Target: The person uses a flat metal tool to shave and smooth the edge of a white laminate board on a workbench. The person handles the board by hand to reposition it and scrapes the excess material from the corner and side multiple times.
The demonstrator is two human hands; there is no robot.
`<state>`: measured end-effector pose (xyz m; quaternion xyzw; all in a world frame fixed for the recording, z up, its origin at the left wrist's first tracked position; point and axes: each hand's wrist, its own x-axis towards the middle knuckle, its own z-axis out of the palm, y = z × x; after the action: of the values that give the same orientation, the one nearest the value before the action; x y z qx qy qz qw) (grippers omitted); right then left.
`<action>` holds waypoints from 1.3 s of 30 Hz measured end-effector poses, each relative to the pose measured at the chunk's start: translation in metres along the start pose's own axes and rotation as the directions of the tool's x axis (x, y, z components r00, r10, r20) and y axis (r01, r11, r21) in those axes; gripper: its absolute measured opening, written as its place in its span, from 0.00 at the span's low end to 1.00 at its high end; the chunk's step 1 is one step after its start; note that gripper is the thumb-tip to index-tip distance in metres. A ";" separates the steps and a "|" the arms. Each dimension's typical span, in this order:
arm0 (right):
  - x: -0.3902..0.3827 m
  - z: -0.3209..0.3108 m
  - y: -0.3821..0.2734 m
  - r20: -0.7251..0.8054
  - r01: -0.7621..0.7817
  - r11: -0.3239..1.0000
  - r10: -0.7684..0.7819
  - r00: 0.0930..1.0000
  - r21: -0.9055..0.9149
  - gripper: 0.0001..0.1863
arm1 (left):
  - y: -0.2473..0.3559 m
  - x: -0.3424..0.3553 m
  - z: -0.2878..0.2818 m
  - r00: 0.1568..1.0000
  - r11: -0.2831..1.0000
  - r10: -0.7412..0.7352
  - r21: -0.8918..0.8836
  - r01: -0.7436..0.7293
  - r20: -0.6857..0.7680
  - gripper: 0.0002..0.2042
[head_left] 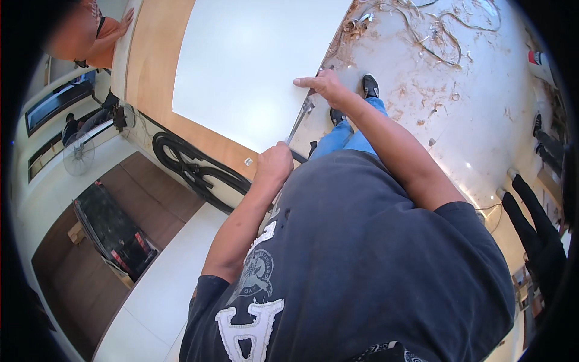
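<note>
A large white panel (253,66) lies flat on a light wood board (151,60) in front of me. My left hand (274,163) is closed in a fist at the panel's near corner. What its fingers hold is hidden. From the top of that fist a thin grey strip (297,123) runs along the panel's right edge. Farther up the same edge, my right hand (327,86) grips the panel, one digit stretched over the white top and the other fingers tucked at the side.
Shavings (422,102) and a loose cable (449,57) litter the floor at the right. Black hoses (193,163) hang beside the board at the left. A person in orange (99,36) has a hand near the board's far left. Another person's dark-clothed legs (531,223) show at the right.
</note>
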<state>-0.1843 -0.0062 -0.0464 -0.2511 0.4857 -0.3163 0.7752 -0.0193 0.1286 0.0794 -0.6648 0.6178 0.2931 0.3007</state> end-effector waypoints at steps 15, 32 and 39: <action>0.014 -0.007 0.004 -0.019 0.030 1.000 -0.030 0.999 0.006 0.21 | -0.015 -0.010 0.010 0.998 0.999 0.039 0.022 -0.040 0.043 0.11; -0.046 -0.021 0.111 0.549 0.042 0.976 0.084 0.832 -0.213 0.30 | -0.065 -0.080 -0.032 0.919 0.871 -0.086 -0.476 -0.118 -0.385 0.16; -0.060 0.053 0.100 0.659 -0.440 0.815 0.569 0.491 -0.377 0.24 | -0.063 -0.078 -0.001 0.913 0.602 -0.249 -0.790 -0.117 -0.325 0.16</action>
<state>-0.1306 0.1092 -0.0589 -0.2645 0.1980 0.0970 0.9388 0.0389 0.1816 0.1417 -0.7963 0.4446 0.3819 -0.1497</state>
